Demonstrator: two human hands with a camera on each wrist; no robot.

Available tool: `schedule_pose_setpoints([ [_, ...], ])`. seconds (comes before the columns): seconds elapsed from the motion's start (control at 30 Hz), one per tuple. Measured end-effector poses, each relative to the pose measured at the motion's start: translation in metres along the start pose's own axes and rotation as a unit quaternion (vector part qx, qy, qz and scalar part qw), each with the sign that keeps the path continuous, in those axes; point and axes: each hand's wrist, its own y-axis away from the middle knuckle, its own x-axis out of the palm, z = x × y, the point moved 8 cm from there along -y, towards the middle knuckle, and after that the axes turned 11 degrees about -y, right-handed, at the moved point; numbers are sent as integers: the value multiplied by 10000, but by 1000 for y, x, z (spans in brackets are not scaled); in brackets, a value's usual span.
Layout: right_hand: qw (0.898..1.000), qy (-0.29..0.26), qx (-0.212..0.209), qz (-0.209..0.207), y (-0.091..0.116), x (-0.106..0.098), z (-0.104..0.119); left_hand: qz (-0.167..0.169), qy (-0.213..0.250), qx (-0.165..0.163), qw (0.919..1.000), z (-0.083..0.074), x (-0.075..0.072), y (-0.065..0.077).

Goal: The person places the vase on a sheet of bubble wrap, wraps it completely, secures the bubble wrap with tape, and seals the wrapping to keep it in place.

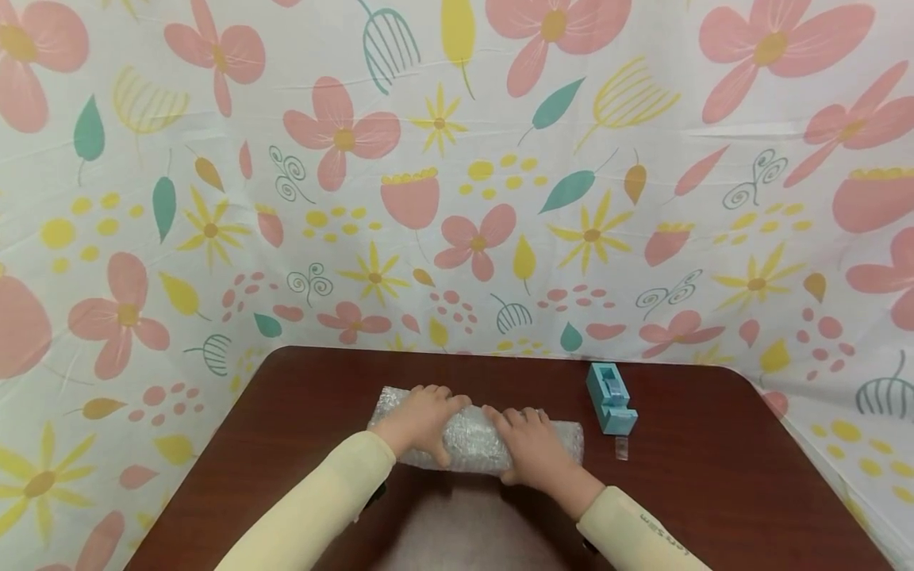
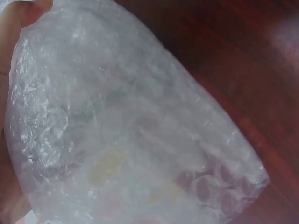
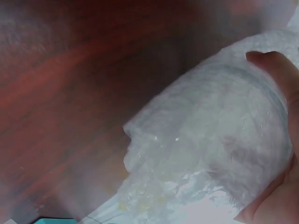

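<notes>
A bundle of clear bubble wrap (image 1: 477,438), rolled into a thick cylinder, lies crosswise on the dark table. My left hand (image 1: 423,419) grips its left part, fingers over the top and thumb on the near side. On the right part, my right hand (image 1: 534,450) holds it the same way. The left wrist view looks at the open-ended left side of the wrap (image 2: 117,107), with my thumb (image 2: 35,9) at the upper left corner. In the right wrist view, my thumb (image 3: 271,63) presses on the wrap (image 3: 196,130). Whatever lies inside the roll is hidden.
A light blue tape dispenser (image 1: 620,419) stands to the right of the roll, with a short piece of clear tape (image 1: 622,450) at its near end. The reddish-brown table (image 1: 314,396) has rounded far corners. Behind it hangs a flower-printed cloth (image 1: 400,238).
</notes>
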Motion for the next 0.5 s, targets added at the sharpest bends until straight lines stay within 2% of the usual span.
schedule_pose_setpoints([
  [0.17, 9993, -299, 48, 234, -5, 2, -5, 370, 306, -64, 9988, 4, 4, -4],
  [0.5, 9981, -424, 153, 413, -12, 4, -9, 368, 603, -41, 9975, 9, 5, -8],
])
